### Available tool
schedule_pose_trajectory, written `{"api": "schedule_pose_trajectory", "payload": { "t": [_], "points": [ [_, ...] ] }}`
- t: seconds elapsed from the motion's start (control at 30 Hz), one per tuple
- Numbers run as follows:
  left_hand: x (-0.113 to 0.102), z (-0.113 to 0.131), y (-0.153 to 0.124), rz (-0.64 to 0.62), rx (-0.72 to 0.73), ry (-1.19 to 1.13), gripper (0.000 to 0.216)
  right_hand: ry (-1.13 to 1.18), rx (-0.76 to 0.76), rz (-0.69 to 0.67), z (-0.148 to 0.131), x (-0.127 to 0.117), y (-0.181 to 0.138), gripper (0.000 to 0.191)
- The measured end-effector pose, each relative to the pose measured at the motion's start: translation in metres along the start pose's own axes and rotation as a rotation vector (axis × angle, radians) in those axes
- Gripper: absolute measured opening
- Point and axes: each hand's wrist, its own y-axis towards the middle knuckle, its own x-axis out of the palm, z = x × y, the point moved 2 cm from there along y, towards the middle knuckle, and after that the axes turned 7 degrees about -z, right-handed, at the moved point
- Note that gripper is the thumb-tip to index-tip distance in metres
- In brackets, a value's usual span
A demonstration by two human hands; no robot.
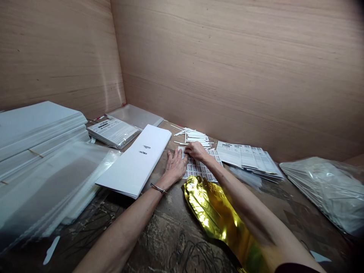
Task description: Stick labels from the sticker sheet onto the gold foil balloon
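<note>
A sheet of small printed stickers [196,168] lies on the table in front of me. My left hand [175,165] rests on its left edge with the fingers stretched out flat. At the sheet's upper left, my right hand [195,150] has its fingers pinched together; whatever they hold is too small to make out. A shiny gold foil balloon [213,208], flat and folded, lies below the sheet, partly under my right forearm. Just beyond my right hand is a loose pile of white paper sticks [196,136].
A stack of white cards [136,163] lies left of my hands. Further left are clear plastic bags [71,182] and stacked white sheets [40,117]. A wrapped pack of printed cards [113,131] sits behind. Printed cards [247,157] and a bulky plastic bag [327,185] lie right. Wooden walls [227,68] enclose the table.
</note>
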Motion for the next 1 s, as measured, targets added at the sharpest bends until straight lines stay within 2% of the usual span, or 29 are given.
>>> {"api": "schedule_pose_trajectory", "payload": {
  "t": [0.3, 0.43, 0.73, 0.8, 0.87, 1.0],
  "points": [
    [-0.003, 0.0, -0.001, -0.028, 0.002, -0.009, 0.039, -0.052, 0.044, 0.001, -0.005, 0.001, 0.001, 0.025],
    [-0.003, 0.001, -0.001, -0.01, -0.006, -0.011, 0.038, -0.051, 0.0, -0.015, -0.004, 0.0, -0.004, 0.025],
    [0.003, -0.001, -0.001, 0.004, 0.013, -0.02, 0.035, -0.185, -0.142, -0.024, -0.02, -0.003, 0.002, 0.026],
    [0.003, -0.001, -0.001, 0.011, 0.005, -0.018, 0.035, -0.136, -0.129, -0.028, -0.017, -0.003, 0.006, 0.025],
    [0.003, -0.001, 0.0, 0.016, 0.004, -0.011, 0.034, -0.009, -0.041, -0.011, -0.008, -0.003, 0.009, 0.025],
    [0.0, -0.001, 0.0, 0.031, 0.007, -0.003, 0.036, 0.473, 0.226, 0.094, 0.016, -0.005, 0.009, 0.03]
  ]
}}
